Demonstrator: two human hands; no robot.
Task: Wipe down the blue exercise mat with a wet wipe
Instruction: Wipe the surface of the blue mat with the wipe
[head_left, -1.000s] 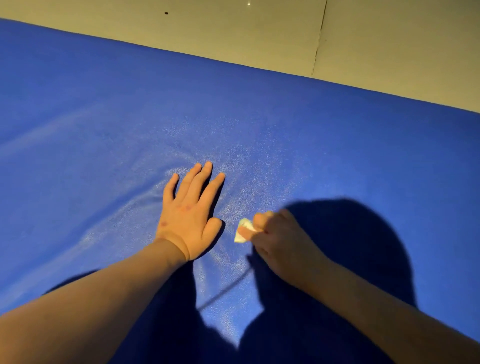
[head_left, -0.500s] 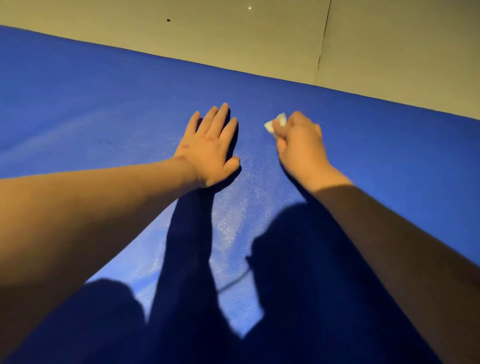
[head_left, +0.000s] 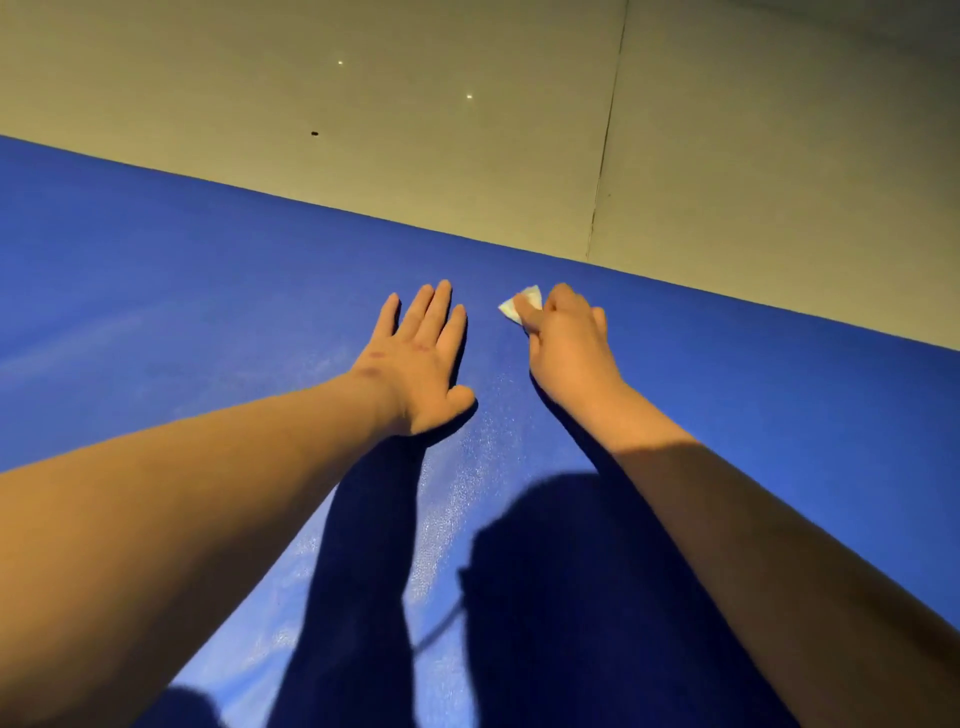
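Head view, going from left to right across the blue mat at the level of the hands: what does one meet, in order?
Bare blue exercise mat → left hand, flat on the mat with straight fingers → small white wet wipe → right hand, pinching that wipe → bare mat again.

- Exercise mat (head_left: 779, 415) fills near and middle ground; its far edge slants down toward the right.
- Floor (head_left: 363, 130) lies beyond that edge. A seam (head_left: 605, 145) crosses the floor and meets the mat edge right of centre.
- Left hand (head_left: 415, 364) lies flat on the mat, palm down, short of the far edge.
- Right hand (head_left: 569, 353) sits near it on the right, the two apart, also on the mat.
- Wet wipe (head_left: 519, 306) is held under the right hand's curled fingers (head_left: 558, 299), against the mat, and pokes out forward and left.
- Forearms reach in from both near corners, over the mat.
- Their shadows fall on the mat between them.
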